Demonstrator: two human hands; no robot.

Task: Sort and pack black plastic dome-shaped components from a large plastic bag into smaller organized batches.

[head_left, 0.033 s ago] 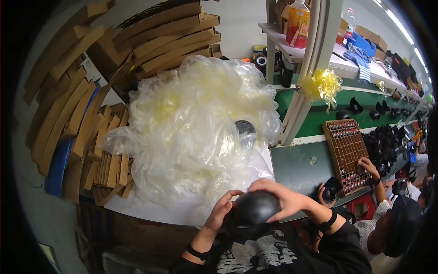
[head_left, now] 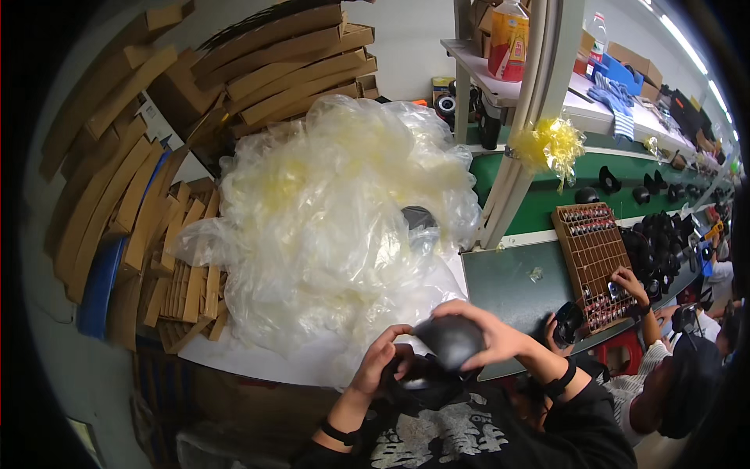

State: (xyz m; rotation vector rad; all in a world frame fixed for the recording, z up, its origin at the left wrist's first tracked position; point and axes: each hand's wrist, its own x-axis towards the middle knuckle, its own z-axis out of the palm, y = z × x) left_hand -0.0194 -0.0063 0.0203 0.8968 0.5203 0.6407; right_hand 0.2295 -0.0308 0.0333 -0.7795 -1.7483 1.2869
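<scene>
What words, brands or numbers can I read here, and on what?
I don't copy wording, but print shows here:
Black shirt: large, pale lettering.
Orange bottle: a label with lettering.
Clear bottle: a small label, too blurred to read.
Black dome in the right hand: no lettering visible.

The left hand and right hand face each other at the near edge of the white table, both gripping. The left forearm slants up and inward, fingers curled. The bare right forearm reaches inward from the right, fingers arched, thumb spread below. Both wrists wear dark bands.
</scene>
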